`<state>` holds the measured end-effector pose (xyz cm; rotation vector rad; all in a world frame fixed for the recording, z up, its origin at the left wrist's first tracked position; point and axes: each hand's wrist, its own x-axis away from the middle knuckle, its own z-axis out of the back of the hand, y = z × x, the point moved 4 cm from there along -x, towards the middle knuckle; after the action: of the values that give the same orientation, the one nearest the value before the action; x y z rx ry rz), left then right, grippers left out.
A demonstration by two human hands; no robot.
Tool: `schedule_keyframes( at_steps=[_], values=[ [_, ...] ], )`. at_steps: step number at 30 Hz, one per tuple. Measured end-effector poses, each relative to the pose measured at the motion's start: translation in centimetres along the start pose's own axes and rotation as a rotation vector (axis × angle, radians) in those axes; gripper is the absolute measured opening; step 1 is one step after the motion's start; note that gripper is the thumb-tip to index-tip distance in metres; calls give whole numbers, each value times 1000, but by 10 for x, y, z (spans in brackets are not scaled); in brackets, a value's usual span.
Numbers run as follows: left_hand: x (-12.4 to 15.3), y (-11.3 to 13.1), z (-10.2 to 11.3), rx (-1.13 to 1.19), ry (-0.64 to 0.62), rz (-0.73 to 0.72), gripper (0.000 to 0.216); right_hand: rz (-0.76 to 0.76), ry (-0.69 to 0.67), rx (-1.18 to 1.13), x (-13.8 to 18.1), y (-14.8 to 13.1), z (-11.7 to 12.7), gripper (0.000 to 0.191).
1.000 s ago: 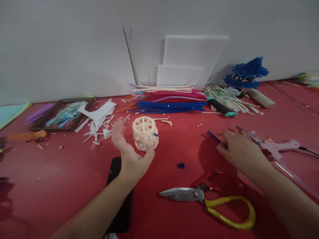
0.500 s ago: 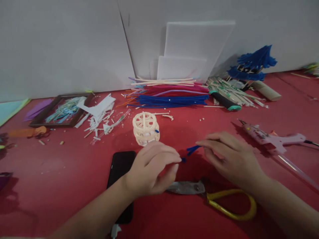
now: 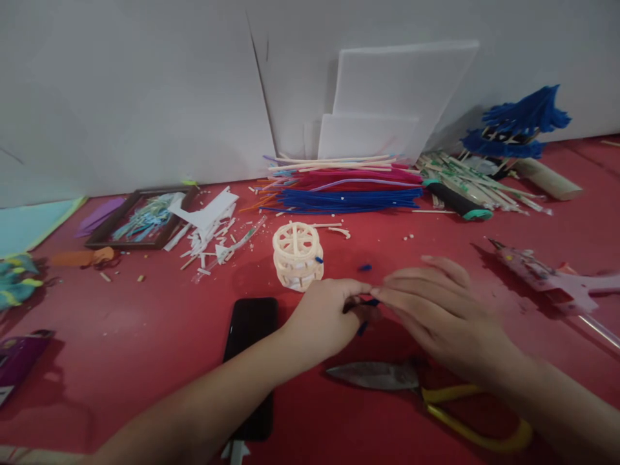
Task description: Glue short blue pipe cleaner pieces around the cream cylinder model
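A red tabletop (image 3: 159, 336) runs back to a grey wall (image 3: 145, 90), where white boards (image 3: 402, 81) lean. Over the table's middle, the left hand (image 3: 327, 323) pinches a blue strip (image 3: 372, 302); the right hand (image 3: 443, 310) meets it there, its grip unclear. Just beyond, left, stands a cream model (image 3: 297, 258). Scissors (image 3: 375, 376) lie nearer, a phone (image 3: 249, 329) left, a glue gun (image 3: 547, 278) far right.

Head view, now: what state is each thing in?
Left hand: curled, pinching blue strips
Right hand: fingers extended, grip unclear
Scissors: lying flat, blades together
Phone: lying flat, dark
Glue gun: lying down, heat unclear
Cream wheel-topped model: standing upright
White boards: propped, leaning back
Cardboard tube: on its side
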<state>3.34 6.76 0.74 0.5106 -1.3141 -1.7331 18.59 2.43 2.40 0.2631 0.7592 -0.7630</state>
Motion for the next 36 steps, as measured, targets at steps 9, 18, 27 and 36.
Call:
schedule_keyframes(
  at_steps=[9, 18, 27, 36],
  values=[
    [-9, -16, -2, 649, 211, 187, 13, -421, 149, 50, 17, 46, 0, 20],
    [-15, -22, -2, 727, 83, 186, 23, -582, -134, -31, 21, 95, -20, 15],
    [-10, -27, -6, 608, 42, 171, 30, -610, -598, 38, -65, 144, -107, 38],
    [-12, -30, -2, 552, 58, 188, 21, -617, -639, 10, -80, 143, -123, 39]
  ],
)
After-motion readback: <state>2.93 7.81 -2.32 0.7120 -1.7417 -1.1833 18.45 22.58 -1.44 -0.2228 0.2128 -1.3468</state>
